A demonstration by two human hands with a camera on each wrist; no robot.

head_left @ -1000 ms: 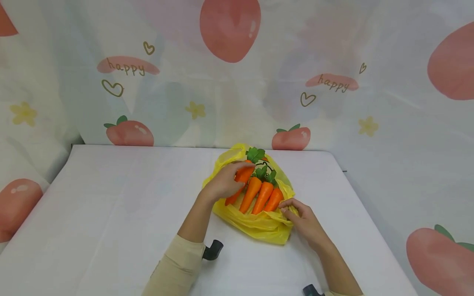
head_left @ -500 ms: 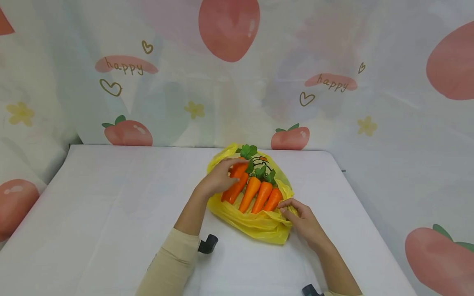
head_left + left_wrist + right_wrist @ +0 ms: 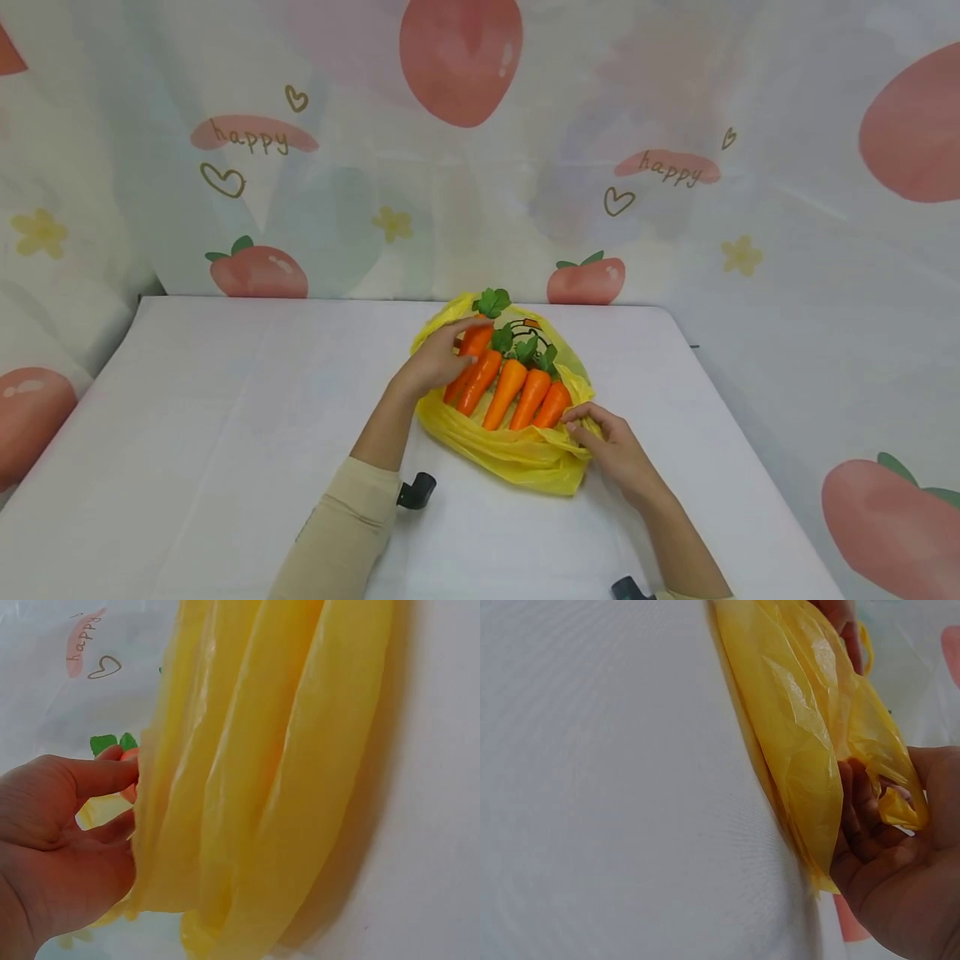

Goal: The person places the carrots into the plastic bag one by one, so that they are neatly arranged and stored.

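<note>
A yellow plastic bag lies with its mouth spread, and several orange carrots with green leaf tops rest in it, side by side. My left hand grips the leftmost carrot, thumb on one side and fingers over the other. In the left wrist view the bag's yellow wall hides most of that carrot; a green leaf shows above the fingers. With my right hand I pinch the bag's right edge, its film bunched between thumb and fingers in the right wrist view.
The table has a white cover, its far edge close behind the bag. A patterned curtain hangs at the back and sides. Black wrist mounts stick out from both forearms.
My left hand has shifted left with the leftmost carrot, and the carrot beside it shows more fully. The right hand keeps its hold on the bag's edge.
</note>
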